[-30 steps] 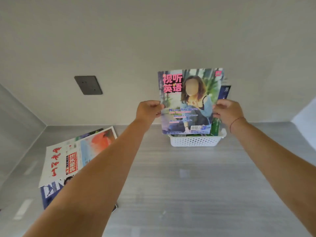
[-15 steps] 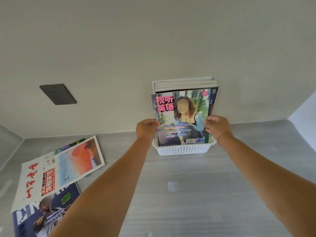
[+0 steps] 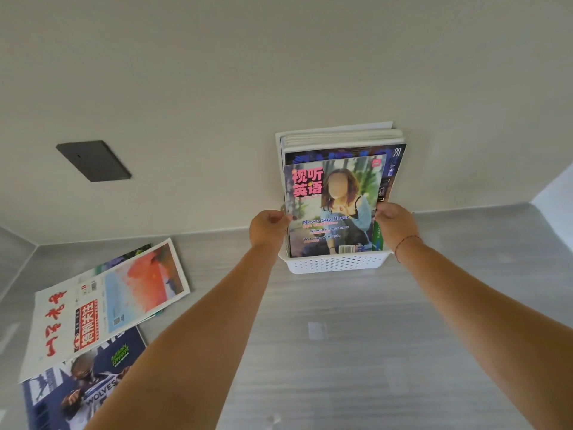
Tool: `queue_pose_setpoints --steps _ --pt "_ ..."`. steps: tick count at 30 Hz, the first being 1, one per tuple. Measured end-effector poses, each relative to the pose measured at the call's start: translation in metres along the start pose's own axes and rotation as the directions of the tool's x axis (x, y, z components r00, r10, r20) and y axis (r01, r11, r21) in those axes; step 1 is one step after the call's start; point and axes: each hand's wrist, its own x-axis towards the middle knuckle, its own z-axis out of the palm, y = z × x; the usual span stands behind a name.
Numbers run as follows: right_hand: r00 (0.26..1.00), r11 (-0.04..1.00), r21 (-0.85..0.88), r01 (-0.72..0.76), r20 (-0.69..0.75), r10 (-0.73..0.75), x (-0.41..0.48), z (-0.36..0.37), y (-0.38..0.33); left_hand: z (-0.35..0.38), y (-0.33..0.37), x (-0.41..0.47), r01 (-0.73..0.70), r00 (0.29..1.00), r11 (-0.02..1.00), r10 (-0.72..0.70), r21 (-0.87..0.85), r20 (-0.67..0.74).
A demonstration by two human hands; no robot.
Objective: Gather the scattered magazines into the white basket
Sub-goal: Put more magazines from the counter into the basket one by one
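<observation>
A white perforated basket (image 3: pixel 336 263) stands against the back wall on the grey table. Several magazines stand upright inside it. The front one, a magazine with pink characters and a woman on its cover (image 3: pixel 333 206), sits with its lower edge in the basket. My left hand (image 3: pixel 268 228) pinches its left edge and my right hand (image 3: pixel 393 223) grips its right edge. A white magazine with red characters (image 3: pixel 102 305) lies flat at the left, overlapping a blue basketball magazine (image 3: pixel 77 389).
A dark wall plate (image 3: pixel 93 160) is set in the wall at the upper left. The grey table (image 3: pixel 341 352) runs to side walls at the far left and far right. Another magazine's green edge (image 3: pixel 136 251) shows under the white one.
The magazine held by both hands has come down from above the basket into it, in front of the others. The view has shifted, showing more of the magazines at the left.
</observation>
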Motion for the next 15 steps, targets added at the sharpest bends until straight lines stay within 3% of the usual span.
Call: queue_pose_setpoints --steps 4,10,12,15 --pt "1.0 1.0 0.009 0.006 -0.009 -0.006 -0.007 0.004 -0.006 -0.019 -0.007 -0.004 -0.015 1.0 1.0 0.015 -0.018 -0.021" --pt "0.978 0.997 0.005 0.077 -0.196 -0.074 -0.056 0.033 -0.031 -0.082 -0.047 -0.023 0.004 0.994 1.0 -0.006 -0.02 -0.11" --pt "0.983 0.991 0.022 0.133 -0.132 -0.129 -0.085 0.059 -0.039 -0.112 -0.072 -0.037 0.031 0.986 0.999 -0.028 0.012 -0.166" --pt "0.986 0.989 0.078 0.129 0.096 -0.136 -0.132 0.113 -0.045 -0.165 -0.116 -0.06 0.096 0.968 0.995 -0.085 0.036 -0.235"
